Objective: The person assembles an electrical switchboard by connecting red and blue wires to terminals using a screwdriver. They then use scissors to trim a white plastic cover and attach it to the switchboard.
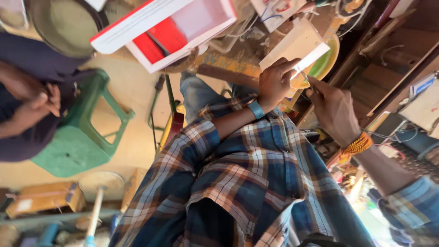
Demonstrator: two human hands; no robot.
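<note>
My left hand (273,84), with a blue band on its wrist, grips the lower edge of a white rectangular plastic box (296,47) and holds it up. My right hand (333,110), with an orange beaded bracelet, pinches a thin metal tool (304,76). The tool's tip touches the box's edge next to my left thumb. My plaid shirt (247,183) fills the lower middle of the view.
Another person in dark clothes sits at the left with hands clasped (43,101), beside a green plastic stool (77,137). A red and white open box (173,27), a metal pan (64,23), a yellow-green bowl (328,64) and wires crowd the workbench.
</note>
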